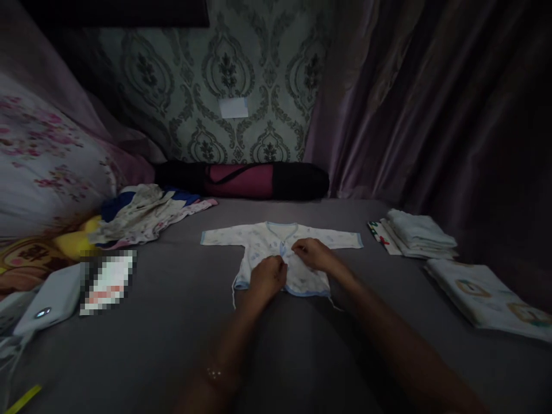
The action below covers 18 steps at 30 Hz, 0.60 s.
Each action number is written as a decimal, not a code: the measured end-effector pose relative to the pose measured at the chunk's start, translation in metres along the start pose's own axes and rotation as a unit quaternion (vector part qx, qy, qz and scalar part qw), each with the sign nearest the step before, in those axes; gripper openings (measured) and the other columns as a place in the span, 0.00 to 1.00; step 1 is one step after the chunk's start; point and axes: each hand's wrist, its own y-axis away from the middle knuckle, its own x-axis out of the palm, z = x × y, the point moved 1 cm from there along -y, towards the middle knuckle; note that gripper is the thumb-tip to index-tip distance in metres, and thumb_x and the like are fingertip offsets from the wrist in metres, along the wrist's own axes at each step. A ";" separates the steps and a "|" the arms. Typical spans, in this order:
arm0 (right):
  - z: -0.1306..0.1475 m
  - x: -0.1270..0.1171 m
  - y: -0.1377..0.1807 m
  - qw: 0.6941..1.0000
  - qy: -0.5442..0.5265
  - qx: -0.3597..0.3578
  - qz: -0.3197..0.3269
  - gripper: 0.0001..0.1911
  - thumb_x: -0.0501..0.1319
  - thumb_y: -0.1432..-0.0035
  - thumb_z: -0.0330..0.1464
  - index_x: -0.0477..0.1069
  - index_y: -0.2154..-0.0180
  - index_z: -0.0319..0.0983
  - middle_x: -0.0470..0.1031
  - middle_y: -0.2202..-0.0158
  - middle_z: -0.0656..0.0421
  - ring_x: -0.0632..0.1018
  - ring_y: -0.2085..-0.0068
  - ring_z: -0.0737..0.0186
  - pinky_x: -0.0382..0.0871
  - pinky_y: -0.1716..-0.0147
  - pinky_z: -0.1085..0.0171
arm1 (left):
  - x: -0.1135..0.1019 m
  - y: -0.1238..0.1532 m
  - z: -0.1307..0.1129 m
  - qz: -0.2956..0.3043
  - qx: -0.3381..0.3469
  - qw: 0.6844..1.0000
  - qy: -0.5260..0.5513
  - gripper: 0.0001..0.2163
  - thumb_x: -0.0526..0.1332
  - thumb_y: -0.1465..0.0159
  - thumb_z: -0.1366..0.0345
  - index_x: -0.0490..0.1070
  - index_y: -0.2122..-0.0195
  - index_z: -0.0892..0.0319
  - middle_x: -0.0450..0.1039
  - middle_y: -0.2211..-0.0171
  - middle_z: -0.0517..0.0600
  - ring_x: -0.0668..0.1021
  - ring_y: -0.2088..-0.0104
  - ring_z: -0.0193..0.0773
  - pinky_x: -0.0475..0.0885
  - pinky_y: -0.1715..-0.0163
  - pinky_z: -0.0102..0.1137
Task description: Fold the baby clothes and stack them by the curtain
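A small white baby shirt [254, 234] with pale blue prints and blue edging lies flat on the grey sheet, sleeves spread to both sides. Thin white ties trail from its lower corners. My left hand [271, 275] is closed at the middle of the shirt front, low on the opening, its fingertips pinching the fabric or a tie there. Slightly higher and to the right, my right hand [314, 254] is closed in a pinch by the blue-edged front opening. Exactly which bit of the shirt the fingers grip is too dark and small to tell.
Folded white cloths [420, 233] and a folded printed cloth [491, 296] lie at the right. Crumpled clothes [146, 215] are at the left, near a white power bank [52, 296] with a cable. A black and maroon roll bag [241, 181] rests against the wall.
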 end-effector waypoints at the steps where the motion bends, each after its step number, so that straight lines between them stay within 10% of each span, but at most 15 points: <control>1: -0.001 0.005 -0.014 1.000 0.002 0.012 -0.003 0.13 0.54 0.40 0.31 0.77 0.61 0.41 0.79 0.60 0.57 0.76 0.58 0.61 0.63 0.61 0.69 | 0.007 0.001 -0.003 -0.008 -0.008 1.000 0.006 0.11 0.51 0.34 0.63 0.72 0.62 0.59 0.76 0.62 0.55 0.77 0.58 0.42 0.66 0.63 0.30; 18: 0.009 0.035 -0.118 0.987 0.003 0.122 0.102 0.14 0.64 0.52 0.32 0.75 0.60 0.37 0.78 0.68 0.58 0.77 0.69 0.65 0.64 0.73 0.71 | 0.030 0.003 0.003 -0.055 -0.074 0.993 0.079 0.07 0.58 0.37 0.62 0.69 0.64 0.61 0.68 0.61 0.55 0.74 0.57 0.42 0.67 0.58 0.32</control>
